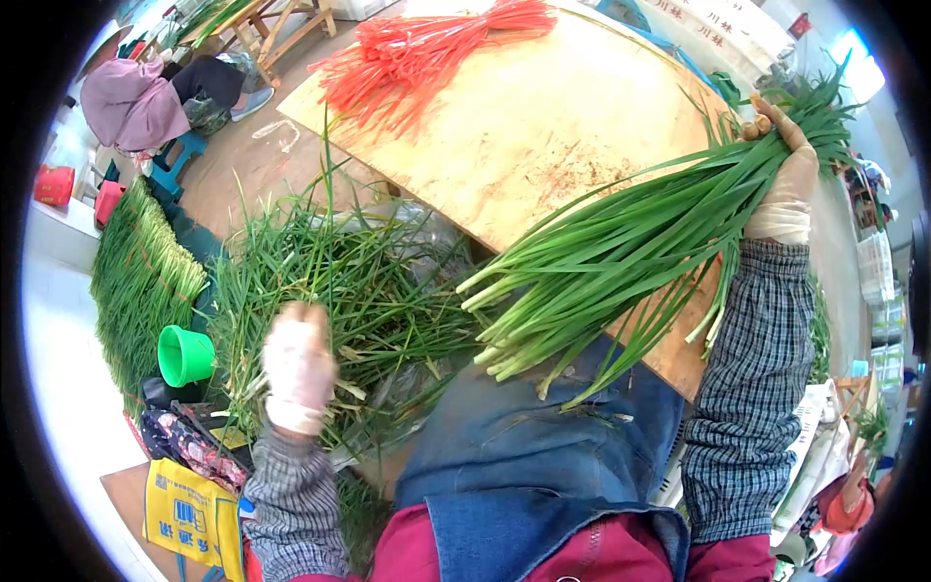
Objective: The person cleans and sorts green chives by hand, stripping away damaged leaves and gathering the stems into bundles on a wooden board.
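My right hand point(790, 170), in a light glove, is closed around a thick bunch of garlic chives point(630, 242). The bunch lies slanted over the wooden board, leafy tips beyond my hand at the upper right and pale stem ends hanging over my lap. At the left, my gloved left hand point(299, 364) is smeared by motion, so its fingers are unclear. It is over the near left side of a loose heap of green leaves and trimmings point(339, 281). A long thin leaf stands up just above this hand; whether the hand holds it cannot be made out.
Red plastic strips point(417, 63) lie on the far end of the wooden board point(572, 126). Left of the heap are a green bucket point(184, 356), stacked chives point(145, 276) and a yellow bag point(189, 514). Another person point(136, 102) sits at the upper left.
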`<action>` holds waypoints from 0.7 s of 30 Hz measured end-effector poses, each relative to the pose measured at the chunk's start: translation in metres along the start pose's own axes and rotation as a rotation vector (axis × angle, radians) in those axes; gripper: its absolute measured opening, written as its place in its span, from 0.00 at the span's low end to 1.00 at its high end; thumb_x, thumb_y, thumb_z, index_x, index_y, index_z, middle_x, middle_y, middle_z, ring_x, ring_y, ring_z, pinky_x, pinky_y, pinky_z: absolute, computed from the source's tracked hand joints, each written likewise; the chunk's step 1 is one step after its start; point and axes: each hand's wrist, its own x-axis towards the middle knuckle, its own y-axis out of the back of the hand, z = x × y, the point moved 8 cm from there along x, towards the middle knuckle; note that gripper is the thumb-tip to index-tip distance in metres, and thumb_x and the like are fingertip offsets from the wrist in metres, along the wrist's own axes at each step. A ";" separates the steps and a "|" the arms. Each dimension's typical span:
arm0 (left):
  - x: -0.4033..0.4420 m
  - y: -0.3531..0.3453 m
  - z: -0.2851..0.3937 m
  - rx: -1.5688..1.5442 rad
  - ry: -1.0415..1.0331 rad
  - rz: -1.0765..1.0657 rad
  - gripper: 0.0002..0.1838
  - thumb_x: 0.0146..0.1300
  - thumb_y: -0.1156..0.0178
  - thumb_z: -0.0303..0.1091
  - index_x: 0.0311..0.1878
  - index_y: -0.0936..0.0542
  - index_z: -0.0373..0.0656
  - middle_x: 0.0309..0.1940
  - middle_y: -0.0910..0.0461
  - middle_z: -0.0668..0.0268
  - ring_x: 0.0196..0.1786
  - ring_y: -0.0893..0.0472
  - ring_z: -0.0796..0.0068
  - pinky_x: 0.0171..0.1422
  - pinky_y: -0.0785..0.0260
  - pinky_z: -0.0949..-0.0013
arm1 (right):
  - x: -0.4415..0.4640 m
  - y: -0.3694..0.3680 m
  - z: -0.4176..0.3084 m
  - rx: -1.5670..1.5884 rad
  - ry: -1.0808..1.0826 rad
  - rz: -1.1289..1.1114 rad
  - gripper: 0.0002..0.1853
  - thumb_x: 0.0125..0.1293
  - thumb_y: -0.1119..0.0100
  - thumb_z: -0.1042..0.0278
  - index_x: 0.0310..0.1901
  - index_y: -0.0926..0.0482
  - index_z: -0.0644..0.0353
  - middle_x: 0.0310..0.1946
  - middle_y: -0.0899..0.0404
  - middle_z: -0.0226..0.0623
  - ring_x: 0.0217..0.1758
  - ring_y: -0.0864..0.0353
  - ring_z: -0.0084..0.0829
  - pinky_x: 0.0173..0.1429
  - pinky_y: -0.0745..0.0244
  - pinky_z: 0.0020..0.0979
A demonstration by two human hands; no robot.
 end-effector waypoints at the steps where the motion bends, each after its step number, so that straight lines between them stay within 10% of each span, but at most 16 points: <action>1: 0.004 0.010 0.030 -0.303 -0.072 0.078 0.16 0.45 0.42 0.22 0.41 0.23 0.40 0.31 0.24 0.59 0.32 0.23 0.61 0.36 0.28 0.61 | -0.001 -0.002 0.000 0.010 -0.001 -0.028 0.10 0.58 0.48 0.73 0.36 0.25 0.73 0.20 0.30 0.31 0.22 0.31 0.25 0.23 0.33 0.22; 3: 0.013 -0.007 0.080 -0.878 -0.040 -0.013 0.13 0.51 0.40 0.29 0.42 0.24 0.41 0.32 0.22 0.57 0.33 0.21 0.58 0.38 0.28 0.60 | 0.001 -0.002 0.000 -0.015 -0.028 -0.037 0.11 0.60 0.51 0.72 0.39 0.25 0.72 0.20 0.30 0.30 0.23 0.31 0.25 0.25 0.32 0.23; 7: 0.042 -0.045 0.142 -0.817 0.006 -0.315 0.13 0.54 0.38 0.33 0.41 0.22 0.38 0.36 0.21 0.53 0.38 0.20 0.57 0.42 0.28 0.68 | 0.001 0.005 -0.001 -0.056 -0.028 -0.041 0.13 0.62 0.54 0.71 0.41 0.26 0.72 0.20 0.30 0.30 0.24 0.30 0.25 0.29 0.30 0.23; 12: 0.032 -0.059 0.109 -1.458 0.288 -0.184 0.04 0.57 0.41 0.23 0.37 0.21 0.36 0.30 0.21 0.64 0.33 0.25 0.78 0.37 0.31 0.75 | 0.005 0.019 0.009 -0.022 -0.039 0.083 0.08 0.57 0.49 0.75 0.35 0.27 0.73 0.19 0.31 0.33 0.21 0.31 0.28 0.25 0.32 0.23; 17: 0.042 0.000 0.060 -0.717 0.266 0.344 0.05 0.56 0.42 0.21 0.37 0.21 0.36 0.30 0.22 0.61 0.32 0.25 0.73 0.39 0.31 0.73 | 0.013 0.030 0.028 0.008 -0.077 0.179 0.04 0.56 0.50 0.78 0.30 0.30 0.69 0.19 0.31 0.35 0.20 0.30 0.30 0.25 0.31 0.26; 21: 0.043 0.019 0.109 -0.787 0.064 0.097 0.11 0.52 0.37 0.25 0.41 0.22 0.38 0.36 0.23 0.58 0.32 0.22 0.67 0.36 0.29 0.71 | 0.015 0.032 0.028 -0.015 -0.060 0.201 0.03 0.56 0.50 0.78 0.29 0.32 0.67 0.18 0.32 0.35 0.20 0.30 0.31 0.26 0.31 0.27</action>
